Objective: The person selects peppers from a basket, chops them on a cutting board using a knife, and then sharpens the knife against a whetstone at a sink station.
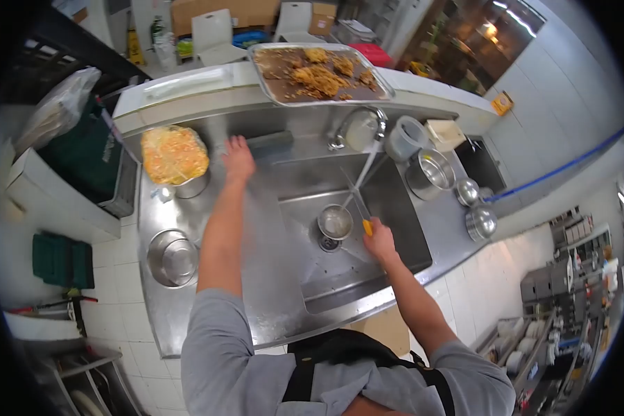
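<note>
My right hand (381,243) is closed around the yellow handle of a knife (360,202), whose thin blade points up and away over the sink (301,229). Close to the blade, water runs from the curved faucet (380,125) into a small round metal bowl (335,222) by the drain. My left hand (238,159) reaches forward to the back of the steel counter, fingers stretched out. Beside its fingertips lies a long grey rectangular block (270,143); whether they touch it I cannot tell.
A bag of orange shredded food (175,156) sits on a metal pot at left, near a round metal pan (172,258). A tray of fried food (319,75) rests on the ledge. Right of the sink stand a plastic container (405,139) and a metal pot (430,173).
</note>
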Demonstrator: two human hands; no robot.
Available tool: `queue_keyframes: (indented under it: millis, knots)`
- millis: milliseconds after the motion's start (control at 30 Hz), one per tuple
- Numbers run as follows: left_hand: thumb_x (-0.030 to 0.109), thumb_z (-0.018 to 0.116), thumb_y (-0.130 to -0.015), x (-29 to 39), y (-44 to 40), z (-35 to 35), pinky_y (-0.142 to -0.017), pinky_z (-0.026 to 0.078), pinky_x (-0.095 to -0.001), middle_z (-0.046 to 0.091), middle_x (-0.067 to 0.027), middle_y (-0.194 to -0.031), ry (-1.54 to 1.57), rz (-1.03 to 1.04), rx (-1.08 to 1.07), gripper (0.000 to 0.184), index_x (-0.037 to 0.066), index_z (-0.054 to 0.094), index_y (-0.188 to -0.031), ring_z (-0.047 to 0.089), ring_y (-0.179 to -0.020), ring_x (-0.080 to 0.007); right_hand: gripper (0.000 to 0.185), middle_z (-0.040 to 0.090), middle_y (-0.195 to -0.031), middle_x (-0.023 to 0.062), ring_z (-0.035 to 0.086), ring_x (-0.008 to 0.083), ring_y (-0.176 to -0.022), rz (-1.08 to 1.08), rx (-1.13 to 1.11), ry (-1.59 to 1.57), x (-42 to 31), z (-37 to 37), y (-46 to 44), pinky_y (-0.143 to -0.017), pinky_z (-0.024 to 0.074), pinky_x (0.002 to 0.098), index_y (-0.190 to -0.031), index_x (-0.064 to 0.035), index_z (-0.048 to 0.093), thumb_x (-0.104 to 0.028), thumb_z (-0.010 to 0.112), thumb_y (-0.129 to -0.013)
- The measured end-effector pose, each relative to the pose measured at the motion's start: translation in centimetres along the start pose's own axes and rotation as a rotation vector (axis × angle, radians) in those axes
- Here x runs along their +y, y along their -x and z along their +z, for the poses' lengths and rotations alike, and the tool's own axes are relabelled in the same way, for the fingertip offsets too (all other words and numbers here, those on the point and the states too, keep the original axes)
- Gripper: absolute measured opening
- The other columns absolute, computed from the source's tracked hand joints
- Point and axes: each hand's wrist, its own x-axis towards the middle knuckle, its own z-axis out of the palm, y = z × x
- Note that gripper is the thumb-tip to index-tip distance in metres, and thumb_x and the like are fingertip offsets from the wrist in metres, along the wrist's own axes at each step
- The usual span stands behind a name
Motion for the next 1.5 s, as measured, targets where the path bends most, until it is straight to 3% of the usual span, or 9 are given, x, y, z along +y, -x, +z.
queue_keyframes:
  millis: [367,433,633,933,1033,1100,1233,1400,1500]
  knots:
    - [0.019,0.068,-0.074,12.3,2.5,-0.2,-0.104,0.031,-0.0576,0.038,-0.0178,-0.140,0.430,0.110,-0.153,0.056,0.004,0.053,-0.126,0.024,-0.138,-0.0396,0.039,0.065,-0.098,0.0252,0.067,0.0353,-0.089,0.102,-0.280,0.066,0.5,0.3,-9.8,-0.071,0.0561,0.0410,-0.116,0.0047,0.049,-0.012,0.059,-0.083]
    - [0.023,0.069,-0.074,13.4,2.5,-0.8,-0.105,0.031,-0.0573,0.038,-0.0172,-0.140,0.279,0.067,-0.179,0.062,0.005,0.049,-0.129,0.024,-0.139,-0.0388,0.034,0.062,-0.093,0.0213,0.065,0.0250,-0.074,0.552,-0.543,-1.008,1.8,1.1,-11.2,-0.058,0.0545,0.0324,-0.114,0.0070,0.048,-0.014,0.056,-0.089]
    - [0.014,0.055,-0.085,1.8,-2.5,1.9,-0.101,0.029,-0.0668,0.041,-0.0154,-0.141,-0.064,-0.118,0.027,0.053,0.009,0.042,-0.137,0.027,-0.138,-0.0368,0.036,0.058,-0.085,0.0146,0.055,0.0166,-0.060,0.731,-0.548,-1.735,2.6,1.9,-12.8,-0.049,0.0494,0.0248,-0.116,0.0080,0.044,-0.022,0.047,-0.098]
    - [0.018,0.072,-0.074,2.0,5.4,-4.0,-0.084,0.051,-0.0472,0.069,-0.0140,-0.101,-0.084,-0.060,-0.334,0.031,0.008,0.068,-0.103,0.066,-0.095,-0.0334,0.034,0.058,-0.082,0.0112,0.053,0.0132,-0.059,0.483,-0.739,-1.404,2.9,-2.9,-10.1,-0.048,0.0470,0.0223,-0.110,0.0047,0.051,-0.026,0.050,-0.097]
    - [0.025,0.078,-0.072,1.9,12.5,-6.3,-0.074,0.053,-0.0469,0.070,-0.0158,-0.096,0.219,-0.428,-0.368,0.040,0.000,0.067,-0.102,0.068,-0.088,-0.0325,0.030,0.058,-0.076,0.0103,0.055,0.0147,-0.059,0.394,-0.725,-1.279,4.9,-3.1,-9.6,-0.048,0.0466,0.0254,-0.103,0.0027,0.056,-0.026,0.055,-0.095]
    - [0.030,0.082,-0.071,1.3,18.4,-6.3,-0.070,0.053,-0.0442,0.071,-0.0152,-0.092,1.036,-0.866,-0.444,0.046,-0.005,0.066,-0.096,0.069,-0.080,-0.0294,0.026,0.058,-0.071,0.0092,0.057,0.0139,-0.062,0.263,-0.597,-1.018,5.2,-4.4,-8.0,-0.048,0.0462,0.0257,-0.096,0.0015,0.059,-0.024,0.060,-0.091]
    - [0.030,0.081,-0.074,2.1,27.0,-7.4,-0.061,0.051,-0.0397,0.070,-0.0119,-0.089,1.197,-0.917,-0.439,0.043,-0.005,0.066,-0.094,0.067,-0.073,-0.0241,0.037,0.068,-0.091,0.0200,0.068,0.0310,-0.085,-0.140,-0.257,-0.147,8.5,-3.2,-5.1,-0.072,0.0554,0.0383,-0.103,0.0004,0.064,-0.022,0.070,-0.075]
    - [0.035,0.080,-0.074,9.7,28.9,-5.0,-0.052,0.044,-0.0305,0.069,-0.0070,-0.082,1.592,-0.933,-0.496,0.044,0.001,0.066,-0.098,0.064,-0.065,-0.0181,0.050,0.067,-0.103,0.0223,0.066,0.0346,-0.096,0.027,-0.483,-0.244,15.3,-3.1,-1.1,-0.083,0.0529,0.0396,-0.114,-0.0031,0.064,-0.024,0.073,-0.069]
    - [0.031,0.076,-0.080,15.1,25.5,0.8,-0.063,0.049,-0.0344,0.068,-0.0069,-0.098,1.725,-0.928,-0.595,0.038,0.004,0.064,-0.104,0.066,-0.088,-0.0199,0.049,0.067,-0.103,0.0228,0.066,0.0350,-0.096,0.133,-0.439,-0.336,17.7,-3.9,1.3,-0.083,0.0529,0.0391,-0.112,-0.0027,0.065,-0.025,0.073,-0.070]
